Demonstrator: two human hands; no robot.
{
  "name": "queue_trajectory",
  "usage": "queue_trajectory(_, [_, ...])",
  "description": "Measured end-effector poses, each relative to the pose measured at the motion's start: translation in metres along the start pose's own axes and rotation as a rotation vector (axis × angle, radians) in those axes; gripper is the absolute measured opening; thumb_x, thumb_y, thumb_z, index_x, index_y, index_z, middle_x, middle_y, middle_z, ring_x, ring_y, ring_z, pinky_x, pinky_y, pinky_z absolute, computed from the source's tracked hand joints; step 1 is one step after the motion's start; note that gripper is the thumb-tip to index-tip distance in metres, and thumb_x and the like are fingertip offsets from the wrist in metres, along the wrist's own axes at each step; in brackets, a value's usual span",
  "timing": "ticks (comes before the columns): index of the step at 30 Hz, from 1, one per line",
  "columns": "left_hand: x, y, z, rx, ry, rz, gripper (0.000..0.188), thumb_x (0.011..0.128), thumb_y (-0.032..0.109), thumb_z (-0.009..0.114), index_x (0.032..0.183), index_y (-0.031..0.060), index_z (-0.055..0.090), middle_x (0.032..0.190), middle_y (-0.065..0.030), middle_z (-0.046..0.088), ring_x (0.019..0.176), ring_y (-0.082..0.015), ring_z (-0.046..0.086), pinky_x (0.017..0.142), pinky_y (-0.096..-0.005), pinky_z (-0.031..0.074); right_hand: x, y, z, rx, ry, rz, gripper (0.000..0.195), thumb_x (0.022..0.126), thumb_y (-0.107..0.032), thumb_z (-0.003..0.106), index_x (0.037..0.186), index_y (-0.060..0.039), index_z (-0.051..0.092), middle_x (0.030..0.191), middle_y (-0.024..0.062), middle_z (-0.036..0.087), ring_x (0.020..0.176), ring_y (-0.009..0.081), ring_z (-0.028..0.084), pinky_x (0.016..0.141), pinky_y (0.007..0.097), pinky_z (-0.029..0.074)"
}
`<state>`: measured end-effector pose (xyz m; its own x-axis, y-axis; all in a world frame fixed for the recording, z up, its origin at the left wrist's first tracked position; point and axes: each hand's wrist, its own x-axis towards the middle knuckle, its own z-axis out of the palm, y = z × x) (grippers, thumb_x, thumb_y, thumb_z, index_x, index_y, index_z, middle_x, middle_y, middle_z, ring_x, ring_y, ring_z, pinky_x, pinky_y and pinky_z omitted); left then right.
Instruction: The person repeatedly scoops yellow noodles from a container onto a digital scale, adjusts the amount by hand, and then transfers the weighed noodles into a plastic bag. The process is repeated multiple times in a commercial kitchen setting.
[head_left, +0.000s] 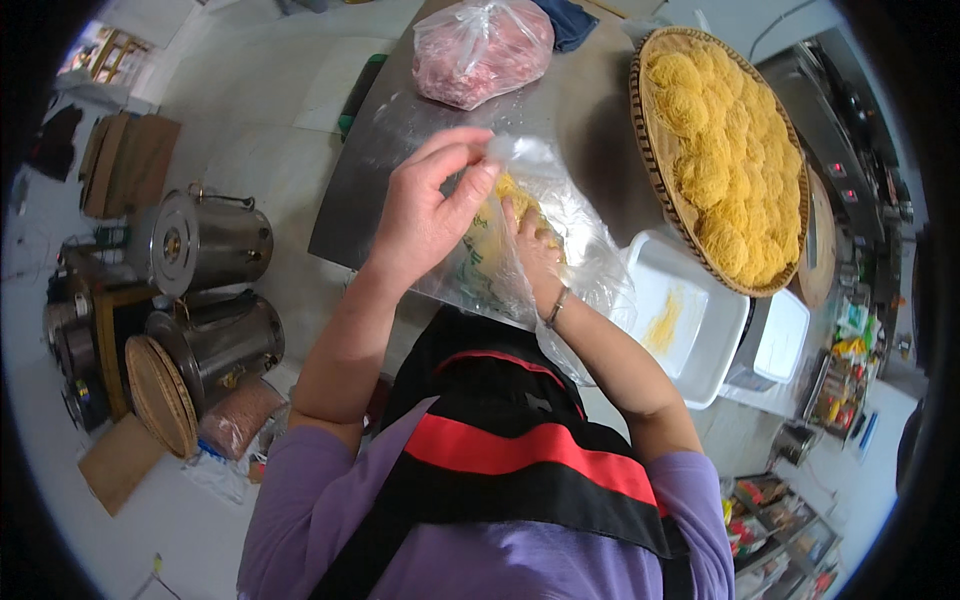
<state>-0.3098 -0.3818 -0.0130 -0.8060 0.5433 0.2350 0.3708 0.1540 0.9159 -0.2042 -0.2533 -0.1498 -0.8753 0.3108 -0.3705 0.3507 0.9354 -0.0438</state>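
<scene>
My left hand (439, 199) pinches the upper rim of a clear plastic bag (592, 225) between thumb and fingers. Inside the bag is my right hand (536, 251), its fingers spread over yellow noodles (510, 187) that lie in there. Whether those fingers grip the noodles or only rest on them is hard to make out through the film. Green print shows on the bag's left part. The bag lies at the near edge of a steel table (375, 187). To the right, nests of thin yellow noodles (724, 157) cover a round woven bamboo tray (652, 161).
A tied plastic bag of pink minced meat (480, 56) sits at the table's far end, beside a dark blue cloth (570, 22). Right of me is a white plastic tub (731, 360) with noodle scraps. Lidded steel pots (225, 244) stand on the left.
</scene>
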Motion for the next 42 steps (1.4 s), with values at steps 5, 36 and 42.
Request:
queue_trajectory(5, [-0.009, -0.001, -0.026, -0.247, -0.16, -0.171, 0.022, 0.101, 0.01, 0.051, 0.107, -0.0049, 0.066, 0.107, -0.0079, 0.069, 0.095, -0.0138, 0.063, 0.088, -0.0284, 0.048, 0.009, 0.021, -0.016, 0.345, -0.011, 0.016, 0.086, 0.073, -0.031, 0.078, 0.146, -0.0073, 0.038, 0.125, 0.0255, 0.057, 0.111, 0.0415, 0.06, 0.09, 0.0457, 0.052])
queue_trajectory(36, [-0.03, -0.052, -0.035, -0.699, -0.144, -0.139, 0.02, 0.102, 0.006, 0.049, 0.098, -0.0039, 0.065, 0.099, -0.013, 0.07, 0.092, -0.0183, 0.065, 0.087, -0.0334, 0.05, -0.29, 0.189, -0.188, 0.009, 1.482, 0.321, 0.046, 0.093, -0.022, 0.054, 0.125, 0.0112, 0.052, 0.124, 0.0253, 0.059, 0.11, 0.0319, 0.063, 0.097, 0.0396, 0.051])
queue_trajectory(42, [-0.026, -0.045, -0.03, -0.828, -0.11, -0.228, 0.019, 0.1, 0.004, 0.048, 0.098, -0.0039, 0.065, 0.098, -0.0146, 0.07, 0.091, -0.0218, 0.068, 0.088, -0.0372, 0.053, -0.27, 0.251, -0.07, 1.398, 1.435, 0.65, 0.043, 0.094, -0.021, 0.058, 0.126, 0.0072, 0.054, 0.123, 0.0218, 0.061, 0.111, 0.0303, 0.063, 0.095, 0.039, 0.052])
